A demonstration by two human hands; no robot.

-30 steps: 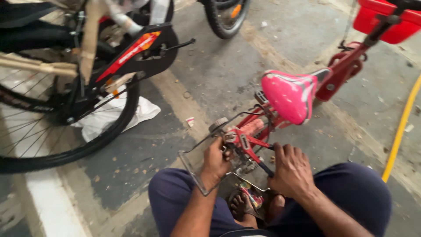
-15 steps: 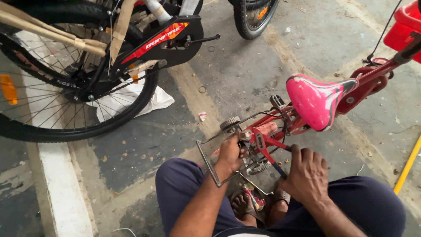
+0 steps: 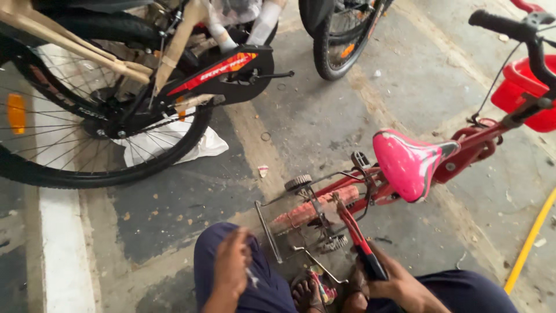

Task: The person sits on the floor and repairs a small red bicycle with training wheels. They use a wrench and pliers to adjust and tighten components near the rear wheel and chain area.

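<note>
I sit on the ground with a small red child's bike point(image 3: 353, 197) lying in front of my knees. It has a pink saddle point(image 3: 408, 162) and a small training wheel point(image 3: 298, 182). My right hand point(image 3: 394, 281) grips the black end of a red-handled tool point(image 3: 354, 235), whose jaws reach the rear axle area by the chain cog point(image 3: 335, 242). My left hand point(image 3: 231, 264) hovers over my left knee, blurred, fingers curled. Something small and pale shows at its edge; I cannot tell if the hand holds it. A grey metal stay point(image 3: 267, 232) stands just right of this hand.
A large bicycle stands at the upper left, with its black rear wheel point(image 3: 75, 179), a black-and-red chain guard point(image 3: 229, 69) and a white bag point(image 3: 174, 145) under it. Another tyre point(image 3: 330, 52) is behind. A red basket point(image 3: 524, 95) and a yellow hose point(image 3: 530, 243) are at the right.
My left hand has let go of the small bike's rear frame and drawn back over my knee. My right hand now holds the red-handled tool at the axle.
</note>
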